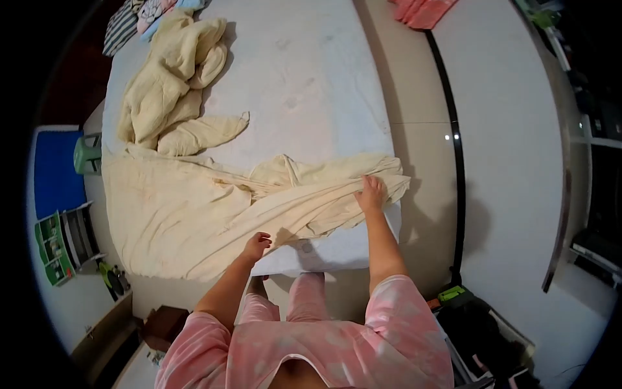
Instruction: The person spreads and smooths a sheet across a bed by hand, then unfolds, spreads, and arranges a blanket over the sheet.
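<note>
A cream-yellow sheet (175, 214) lies rumpled across the near end of the bed, with long folds running toward the right corner. My right hand (371, 192) rests on the sheet near that corner, its fingers stretched out over the cloth. Close to the bed's front edge is my left hand (258, 246), fingers loosely bent and apart, with nothing visible in it. It is at the sheet's lower edge; whether it touches the cloth I cannot tell. A bunched yellow blanket (159, 84) lies farther up on the left of the pale mattress (298, 84).
Striped and patterned cloths (122, 29) lie at the far left corner. A green stool (87, 154) stands left of the bed. Tiled floor (414, 91) runs along the right, beside a white wall (505, 129). A container with dark contents (479, 337) stands at the lower right.
</note>
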Available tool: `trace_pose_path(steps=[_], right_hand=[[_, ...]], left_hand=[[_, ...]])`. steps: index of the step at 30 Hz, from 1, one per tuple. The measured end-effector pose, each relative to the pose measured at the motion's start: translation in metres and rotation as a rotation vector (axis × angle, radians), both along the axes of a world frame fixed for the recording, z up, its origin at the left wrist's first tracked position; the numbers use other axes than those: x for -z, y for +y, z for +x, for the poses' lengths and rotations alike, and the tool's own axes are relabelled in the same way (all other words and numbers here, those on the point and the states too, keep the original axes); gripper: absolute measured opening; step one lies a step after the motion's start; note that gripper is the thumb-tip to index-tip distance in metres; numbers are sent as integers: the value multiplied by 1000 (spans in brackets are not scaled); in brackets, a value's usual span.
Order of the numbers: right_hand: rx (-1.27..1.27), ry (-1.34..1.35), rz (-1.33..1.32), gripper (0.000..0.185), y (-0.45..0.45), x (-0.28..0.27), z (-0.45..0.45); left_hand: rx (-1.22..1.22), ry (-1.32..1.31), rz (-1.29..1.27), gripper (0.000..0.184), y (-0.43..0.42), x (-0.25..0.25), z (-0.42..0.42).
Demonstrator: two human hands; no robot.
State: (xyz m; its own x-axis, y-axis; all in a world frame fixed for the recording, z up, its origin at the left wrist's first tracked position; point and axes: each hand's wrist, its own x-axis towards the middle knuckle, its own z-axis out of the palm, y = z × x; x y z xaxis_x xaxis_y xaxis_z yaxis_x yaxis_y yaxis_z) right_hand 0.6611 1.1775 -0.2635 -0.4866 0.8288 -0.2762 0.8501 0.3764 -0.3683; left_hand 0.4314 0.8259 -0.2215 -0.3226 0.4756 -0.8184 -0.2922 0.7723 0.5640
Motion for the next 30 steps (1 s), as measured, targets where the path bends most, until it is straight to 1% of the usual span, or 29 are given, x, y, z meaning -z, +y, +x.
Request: trace_pose_path(steps=[2, 3, 6, 8, 10, 12, 13, 15, 16, 18, 20, 21, 22, 23, 25, 27, 30], right_hand=[[-141, -24, 59, 56, 14, -20, -7], [-228, -70, 129, 47, 14, -14, -2], [-357, -111, 47, 33, 5, 15, 20], [-367, 14, 79, 19, -18, -5, 47], [-234, -138, -241, 21, -47, -39, 74], [-337, -74, -315, 25, -76, -48, 117], [-181, -98, -648, 27, -93, -33, 147], [-237, -134, -849, 28, -114, -35, 181], [-452, -148, -716, 26, -122, -55, 191], [-590, -161, -557, 24, -118, -52, 187], [-443, -161, -518, 26, -103, 7, 166], [-378, -162, -530, 28, -85, 15, 139], [-313, -164, -544, 30, -64, 17, 102], [-258, -163, -541, 34, -46, -1, 64], [-291, 49, -244, 45, -29, -6, 8], [-367, 141, -151, 50, -21, -10, -43], [-451, 164, -179, 49, -32, -10, -97]], left_hand=[[132, 9, -43, 25, 7, -5, 19], [204, 12, -59, 26, 10, -4, 24], [270, 22, -74, 26, 18, 0, 31], [206, 12, -58, 25, 19, 7, 31], [157, 3, -24, 25, 21, 18, 30], [123, -11, 25, 24, 25, 26, 30], [125, -8, 17, 24, 30, 25, 29], [100, -13, 12, 23, 38, 24, 29], [83, -14, 7, 23, 43, 18, 29], [73, -18, -8, 23, 45, 10, 33], [61, -27, 13, 23, 39, 10, 33], [69, -20, 40, 23, 31, 17, 34], [63, -14, 13, 22, 28, 15, 32], [56, -10, -15, 22, 26, 11, 31], [7, -10, -39, 22, 18, 10, 31], [-74, -12, -29, 23, 7, 12, 30], [-121, -21, -18, 22, -4, 5, 28]])
